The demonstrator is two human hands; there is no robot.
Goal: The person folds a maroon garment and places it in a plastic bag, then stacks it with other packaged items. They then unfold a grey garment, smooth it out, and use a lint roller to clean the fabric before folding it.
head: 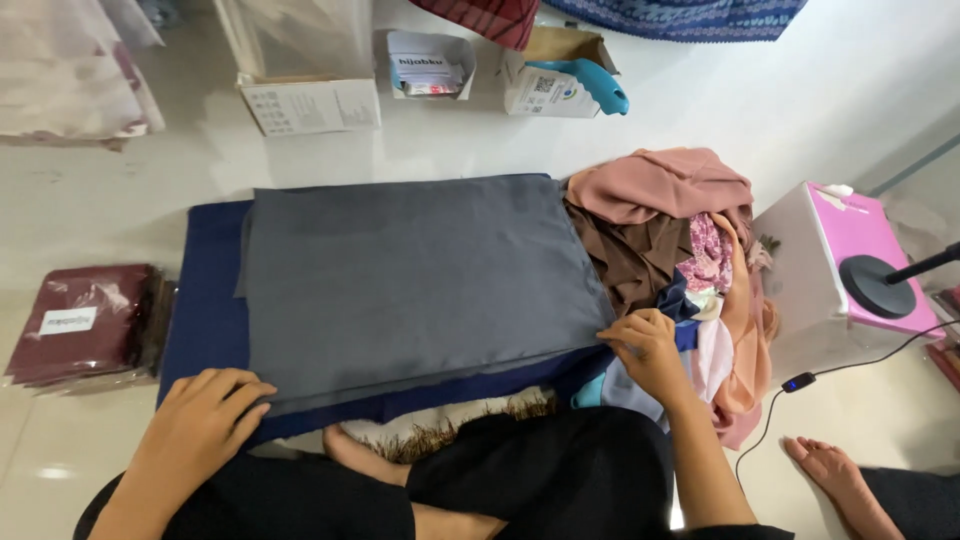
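Item: folded rectangle of dark grey woven cloth, centre of frame, lying flat on a navy blue padded mat on the pale tiled floor.

Left hand, lower left: palm down, fingers spread flat on the cloth's near left corner, nothing clasped.

Right hand, lower right: fingers curled, pinching the cloth's near right corner.

Handling, as judged: light, soft, limp, probably slippery; best taken by corners or folded edges.

Adjacent: heap of pink, brown and patterned scarves right of centre; bagged maroon cloth at left; white-and-pink box far right.
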